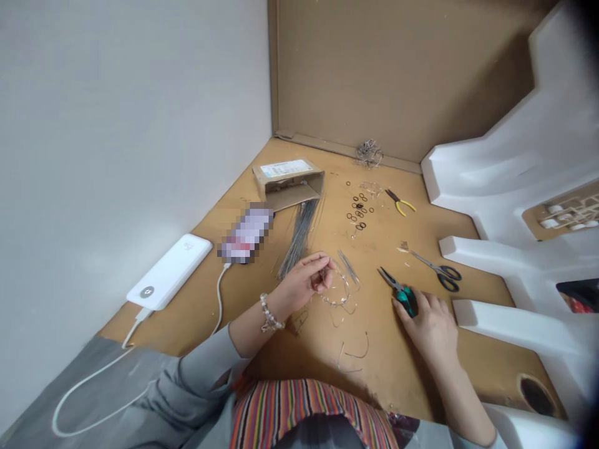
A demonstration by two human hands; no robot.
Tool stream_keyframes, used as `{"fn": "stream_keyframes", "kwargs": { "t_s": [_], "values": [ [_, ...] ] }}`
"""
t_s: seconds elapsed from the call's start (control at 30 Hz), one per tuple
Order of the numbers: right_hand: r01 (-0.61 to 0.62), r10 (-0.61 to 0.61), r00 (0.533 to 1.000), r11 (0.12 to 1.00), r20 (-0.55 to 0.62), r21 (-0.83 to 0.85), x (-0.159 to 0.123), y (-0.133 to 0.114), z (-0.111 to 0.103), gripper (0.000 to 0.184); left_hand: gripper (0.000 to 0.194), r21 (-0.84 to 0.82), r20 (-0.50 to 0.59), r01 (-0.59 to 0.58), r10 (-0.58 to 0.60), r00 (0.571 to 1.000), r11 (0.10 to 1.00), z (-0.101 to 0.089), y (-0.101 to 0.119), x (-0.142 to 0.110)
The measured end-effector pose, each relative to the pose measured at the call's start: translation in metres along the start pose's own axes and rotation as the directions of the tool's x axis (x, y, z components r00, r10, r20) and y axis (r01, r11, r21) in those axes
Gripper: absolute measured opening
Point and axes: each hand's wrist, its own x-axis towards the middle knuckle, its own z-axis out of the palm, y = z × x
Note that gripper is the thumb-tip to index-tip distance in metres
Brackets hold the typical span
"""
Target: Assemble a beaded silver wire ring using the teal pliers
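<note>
My left hand [312, 278] is closed in a pinch on a thin wire ring [345, 302] with small bends or twists along it, held above the brown table top. The part between the fingertips is hidden. My right hand [433, 324] wraps around the green handles of needle-nose pliers [392, 279], whose grey jaws point away to the upper left, close to the table. A few short straight wires [348, 268] lie just beyond the ring. Nearer my body are loose bent wire pieces [360, 354].
A bundle of straight wires [298, 240] comes out of a cardboard box [292, 181]. Small dark rings [359, 213], yellow-handled pliers [400, 202] and scissors [440, 269] lie farther off. At left are a phone [248, 234] and a white power bank [171, 271]. White foam [496, 318] borders the right.
</note>
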Motion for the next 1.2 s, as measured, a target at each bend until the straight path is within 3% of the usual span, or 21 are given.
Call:
{"fn": "stream_keyframes", "kwargs": {
  "t_s": [0.07, 0.13, 0.2, 0.27, 0.33, 0.4, 0.47, 0.57, 0.73, 0.9, 0.97, 1.13, 1.2],
  "values": [
    [-0.026, 0.028, 0.999, 0.995, -0.023, 0.101, 0.002, -0.003, -0.003, 0.042, 0.026, 0.005, -0.002, 0.0, 0.0, 1.0, 1.0, 0.001, -0.001, 0.0],
    [-0.072, 0.083, 0.996, 0.941, -0.02, 0.33, 0.007, -0.013, -0.011, 0.039, 0.026, 0.018, -0.013, -0.013, 0.014, 1.0, 1.0, 0.001, -0.003, 0.001],
    [-0.118, 0.104, 0.993, 0.755, 0.059, 0.646, 0.014, -0.031, -0.024, 0.035, 0.026, 0.034, -0.027, -0.037, 0.038, 0.999, 0.999, 0.001, -0.007, 0.002],
    [-0.193, 0.001, 0.975, 0.487, 0.221, 0.852, 0.022, -0.056, -0.038, 0.033, 0.025, 0.052, -0.04, -0.064, 0.066, 0.997, 0.997, 0.001, -0.011, 0.003],
    [-0.219, -0.111, 0.959, 0.3, 0.262, 0.928, 0.031, -0.08, -0.047, 0.036, 0.024, 0.103, -0.047, -0.097, 0.102, 0.994, 0.99, 0.001, -0.012, 0.003],
    [-0.217, -0.093, 0.966, 0.222, 0.242, 0.951, 0.038, -0.097, -0.051, 0.025, 0.024, 0.221, -0.044, -0.163, 0.177, 0.983, 0.961, 0.0, -0.01, 0.003],
    [-0.141, -0.06, 0.985, 0.278, 0.163, 0.95, 0.043, -0.103, -0.051, 0.02, 0.025, 0.402, -0.003, -0.266, 0.292, 0.956, 0.876, -0.001, -0.004, 0.002],
    [-0.027, -0.081, 0.994, 0.415, 0.067, 0.91, 0.045, -0.098, -0.047, 0.019, 0.024, 0.643, 0.151, -0.391, 0.391, 0.908, 0.658, -0.002, 0.008, 0.001],
    [-0.123, -0.056, 0.985, 0.428, 0.162, 0.895, 0.042, -0.094, -0.042, 0.023, 0.022, 0.822, 0.271, -0.395, 0.328, 0.905, 0.411, 0.0, 0.014, 0.001],
    [-0.073, -0.113, 0.982, 0.514, 0.152, 0.854, 0.042, -0.098, -0.038, 0.026, 0.025, 0.893, 0.398, -0.436, 0.254, 0.882, 0.115, 0.001, 0.003, 0.003],
    [-0.095, -0.103, 0.98, 0.505, 0.169, 0.858, 0.044, -0.097, -0.034, 0.029, 0.024, 0.9, 0.405, -0.431, 0.24, 0.882, 0.066, 0.0, 0.002, 0.003],
    [-0.19, -0.039, 0.972, 0.462, 0.234, 0.866, 0.047, -0.093, -0.026, 0.031, 0.016, 0.918, 0.35, -0.378, 0.201, 0.915, 0.12, -0.004, 0.007, 0.004],
    [-0.181, -0.077, 0.967, 0.473, 0.245, 0.862, 0.047, -0.093, -0.026, 0.032, 0.016, 0.918, 0.377, -0.393, 0.186, 0.907, 0.056, -0.005, 0.006, 0.004]
  ]
}}
